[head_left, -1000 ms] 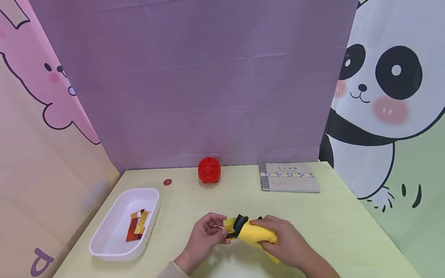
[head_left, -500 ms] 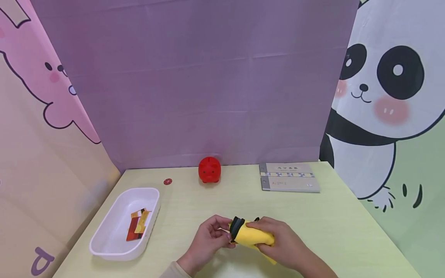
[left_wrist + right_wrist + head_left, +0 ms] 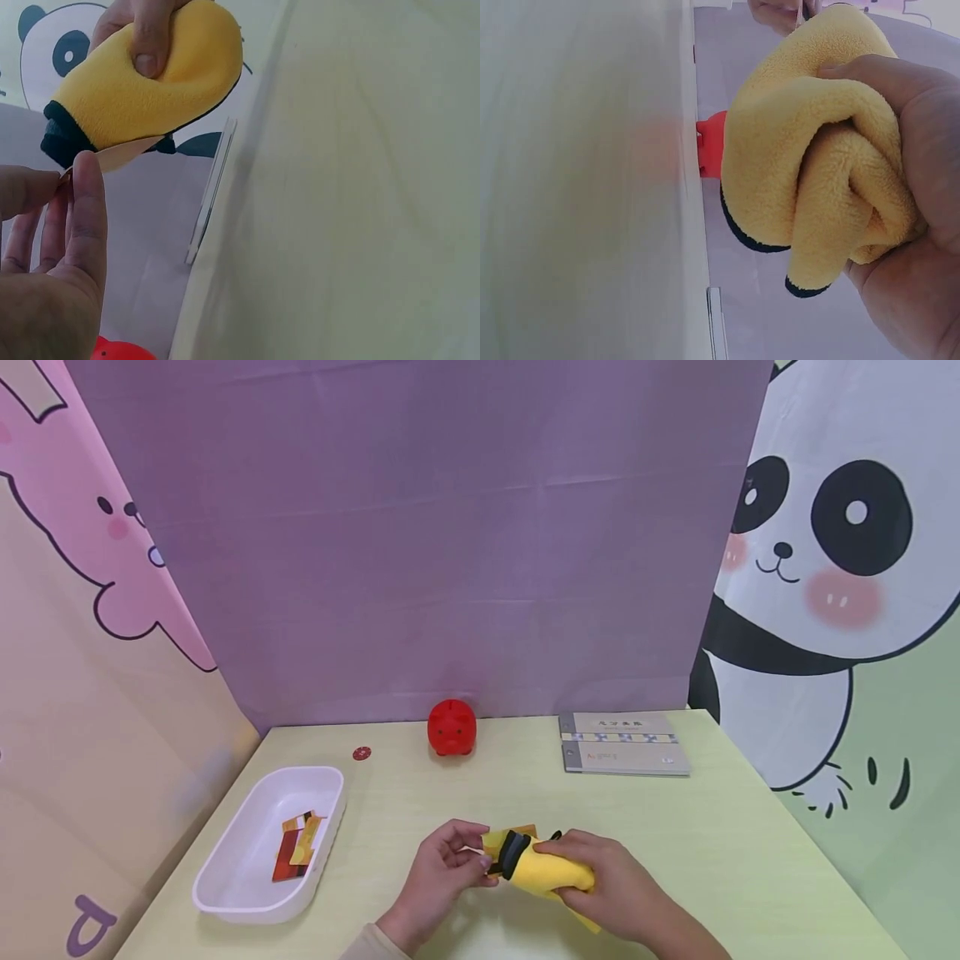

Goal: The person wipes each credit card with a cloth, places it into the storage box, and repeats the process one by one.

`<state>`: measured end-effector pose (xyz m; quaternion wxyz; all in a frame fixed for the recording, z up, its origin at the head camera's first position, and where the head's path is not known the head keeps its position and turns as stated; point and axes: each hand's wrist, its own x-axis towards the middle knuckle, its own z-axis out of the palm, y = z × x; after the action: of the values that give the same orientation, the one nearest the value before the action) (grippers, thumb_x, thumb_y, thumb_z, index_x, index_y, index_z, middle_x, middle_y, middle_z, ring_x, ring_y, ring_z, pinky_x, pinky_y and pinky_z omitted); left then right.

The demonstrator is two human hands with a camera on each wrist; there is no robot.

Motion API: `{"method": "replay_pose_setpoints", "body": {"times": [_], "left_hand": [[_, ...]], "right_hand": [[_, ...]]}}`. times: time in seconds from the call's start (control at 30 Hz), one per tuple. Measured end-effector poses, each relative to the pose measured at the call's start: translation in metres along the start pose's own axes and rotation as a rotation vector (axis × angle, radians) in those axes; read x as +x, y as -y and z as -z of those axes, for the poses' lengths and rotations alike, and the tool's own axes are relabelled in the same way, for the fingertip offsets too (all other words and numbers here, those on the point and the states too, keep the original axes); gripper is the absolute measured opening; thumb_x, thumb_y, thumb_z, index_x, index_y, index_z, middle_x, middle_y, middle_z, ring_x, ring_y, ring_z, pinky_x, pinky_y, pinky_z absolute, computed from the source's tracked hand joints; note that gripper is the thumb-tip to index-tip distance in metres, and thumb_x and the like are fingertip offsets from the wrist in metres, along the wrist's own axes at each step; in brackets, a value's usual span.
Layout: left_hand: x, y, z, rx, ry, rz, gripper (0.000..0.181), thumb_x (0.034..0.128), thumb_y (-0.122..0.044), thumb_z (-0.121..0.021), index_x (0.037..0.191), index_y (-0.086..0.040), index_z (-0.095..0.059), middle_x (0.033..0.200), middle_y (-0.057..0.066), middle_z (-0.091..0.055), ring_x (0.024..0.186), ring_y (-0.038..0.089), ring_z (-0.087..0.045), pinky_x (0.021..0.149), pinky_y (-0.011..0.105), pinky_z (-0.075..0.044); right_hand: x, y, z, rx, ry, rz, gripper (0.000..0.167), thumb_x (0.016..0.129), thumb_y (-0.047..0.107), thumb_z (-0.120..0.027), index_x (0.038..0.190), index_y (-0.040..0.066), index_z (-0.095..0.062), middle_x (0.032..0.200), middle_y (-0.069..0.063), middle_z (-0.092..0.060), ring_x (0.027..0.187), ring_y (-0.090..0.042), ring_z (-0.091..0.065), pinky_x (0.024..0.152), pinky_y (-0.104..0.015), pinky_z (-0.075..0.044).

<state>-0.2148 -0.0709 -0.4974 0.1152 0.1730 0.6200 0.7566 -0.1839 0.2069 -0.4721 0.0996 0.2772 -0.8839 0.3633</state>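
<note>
Near the table's front edge, my left hand [image 3: 442, 872] pinches a thin yellow-orange card [image 3: 492, 841] by its end, between thumb and fingers. A yellow fleecy cloth [image 3: 553, 870] with black edging lies folded against the card and covers part of it. My right hand [image 3: 622, 889] grips the bunched cloth, its thumb pressed into the fabric. In the left wrist view the card [image 3: 124, 154] shows as a narrow strip below the cloth [image 3: 150, 90]. Loose folds of the cloth [image 3: 780, 150] hang from my right palm in the right wrist view.
At left stands a white plastic tray [image 3: 206, 897] with several red and yellow cards [image 3: 288, 856] in it. Farther back are a small red disc [image 3: 362, 753], a red piggy bank [image 3: 452, 728] and a grey notebook [image 3: 626, 756] by the back edge.
The cloth slid left along the card towards my left fingers, then back slightly right, so more of the card shows again. The tray, piggy bank and notebook stay put.
</note>
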Motion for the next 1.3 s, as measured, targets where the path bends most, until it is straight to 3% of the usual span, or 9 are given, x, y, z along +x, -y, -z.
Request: {"method": "replay_pose_setpoints", "body": {"times": [0.5,0.73,1.1,1.3], "left_hand": [[-0.002,-0.01,0.01,0.013,0.001,0.017,0.044,0.0961,0.003,-0.071,0.137,0.005,-0.054,0.117,0.018,-0.064,0.107,0.034,-0.07,0.086,0.043,-0.064],[-0.001,-0.01,0.01,0.016,-0.015,0.039,0.044,0.096,0.002,-0.071,0.136,0.006,-0.054,0.117,0.019,-0.065,0.111,0.042,-0.068,0.084,0.041,-0.064],[0.001,-0.007,0.01,0.007,-0.042,0.047,0.037,0.0963,0.003,-0.069,0.132,0.002,-0.058,0.114,0.016,-0.064,0.107,0.035,-0.069,0.081,0.039,-0.065],[0.001,-0.007,0.01,0.025,-0.06,0.044,0.037,0.0949,0.004,-0.069,0.13,0.003,-0.058,0.112,0.015,-0.065,0.103,0.033,-0.07,0.081,0.037,-0.065]], "right_hand": [[-0.002,-0.008,0.007,-0.045,-0.09,-0.018,0.06,0.077,0.004,-0.088,0.128,0.032,-0.074,0.103,0.02,-0.066,0.08,-0.004,-0.058,0.069,-0.024,-0.054],[-0.003,-0.011,0.01,-0.055,-0.201,-0.013,0.061,0.075,0.004,-0.089,0.128,0.032,-0.074,0.105,0.021,-0.066,0.079,-0.003,-0.06,0.069,-0.024,-0.055],[-0.001,-0.015,0.014,-0.076,-0.325,0.022,0.067,0.073,-0.002,-0.088,0.13,0.029,-0.073,0.107,0.019,-0.068,0.079,-0.005,-0.06,0.067,-0.024,-0.055],[-0.002,-0.015,0.014,-0.062,-0.316,0.014,0.066,0.074,-0.001,-0.088,0.13,0.03,-0.073,0.107,0.019,-0.067,0.079,-0.005,-0.06,0.067,-0.024,-0.055]]}}
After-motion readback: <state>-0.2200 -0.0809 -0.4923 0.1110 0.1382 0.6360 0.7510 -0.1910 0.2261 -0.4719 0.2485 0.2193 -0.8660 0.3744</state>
